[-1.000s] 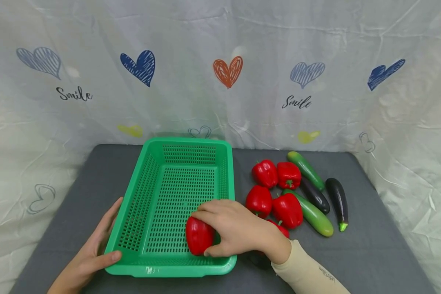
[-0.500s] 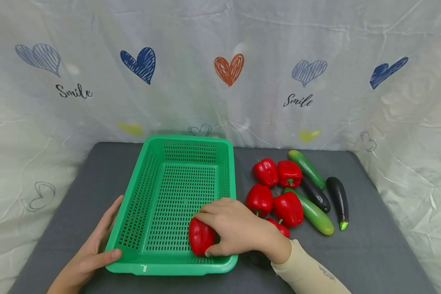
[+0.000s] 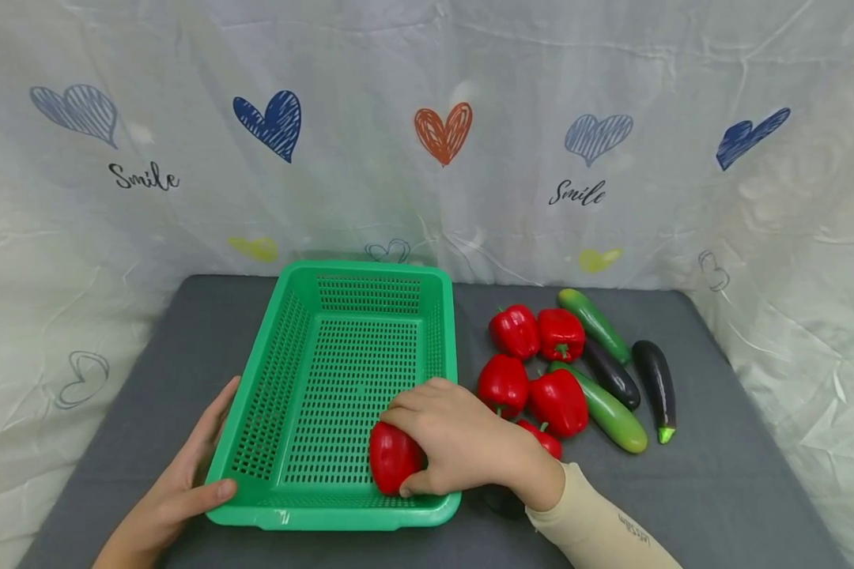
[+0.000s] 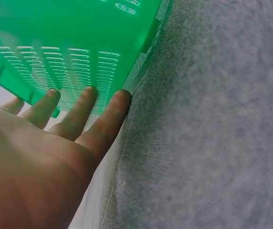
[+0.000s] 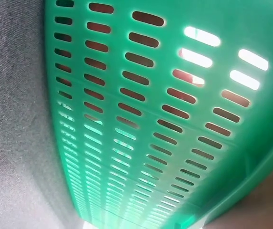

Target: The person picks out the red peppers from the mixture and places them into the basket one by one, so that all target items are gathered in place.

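Inside the green perforated basket, at its front right corner, a red bell pepper is gripped by my right hand. The fingers lie over the pepper's top and the thumb is at its near side. My left hand is at the basket's left side, thumb at the rim near the front corner. In the left wrist view its extended fingers reach along the basket's slotted outer wall. The right wrist view shows the right slotted wall, with red behind its upper slots.
Right of the basket lie several red bell peppers, two green cucumbers and two dark eggplants. A dark object is mostly hidden under the right wrist. A white curtain with printed hearts hangs behind the grey table.
The right hand and the bell pepper have shifted slightly right within the basket. The left hand stays at the basket's left side.
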A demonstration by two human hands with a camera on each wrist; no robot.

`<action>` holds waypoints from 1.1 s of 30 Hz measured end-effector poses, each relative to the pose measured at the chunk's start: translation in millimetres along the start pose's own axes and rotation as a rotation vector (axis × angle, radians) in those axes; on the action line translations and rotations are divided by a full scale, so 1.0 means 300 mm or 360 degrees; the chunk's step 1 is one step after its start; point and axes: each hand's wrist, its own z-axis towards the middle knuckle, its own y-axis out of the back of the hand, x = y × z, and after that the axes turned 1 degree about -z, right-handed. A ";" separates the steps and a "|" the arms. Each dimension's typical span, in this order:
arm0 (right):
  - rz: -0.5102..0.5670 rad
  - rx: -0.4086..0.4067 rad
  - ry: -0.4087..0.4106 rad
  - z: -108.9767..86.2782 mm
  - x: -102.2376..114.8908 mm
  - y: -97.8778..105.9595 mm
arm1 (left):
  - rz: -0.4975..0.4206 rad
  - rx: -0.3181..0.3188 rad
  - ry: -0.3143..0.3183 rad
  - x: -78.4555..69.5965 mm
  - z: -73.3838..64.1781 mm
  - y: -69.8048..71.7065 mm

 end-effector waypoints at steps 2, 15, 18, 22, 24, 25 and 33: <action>0.0019 -0.0011 -0.0007 0.001 -0.001 0.000 | 0.0008 0.0000 -0.0003 0.000 0.001 0.000; 0.0106 -0.0107 0.0016 -0.004 -0.001 0.014 | 0.0012 -0.0006 0.0044 0.010 0.000 0.005; 0.0125 -0.0122 0.0036 -0.005 -0.002 0.018 | -0.0001 0.0002 0.0026 0.011 0.001 0.007; 0.0172 -0.0145 0.0072 -0.007 -0.009 0.017 | -0.0011 -0.0003 0.0023 0.007 0.001 0.006; 0.0204 -0.0165 0.0091 -0.009 -0.014 0.016 | -0.0001 -0.0011 0.0028 0.006 -0.001 0.004; 0.0223 -0.0179 0.0101 -0.011 -0.017 0.016 | 0.0005 -0.0015 0.0036 0.006 -0.001 0.004; 0.0301 -0.0281 0.0128 -0.038 -0.038 0.022 | 0.0074 -0.0062 0.0020 0.005 0.001 -0.004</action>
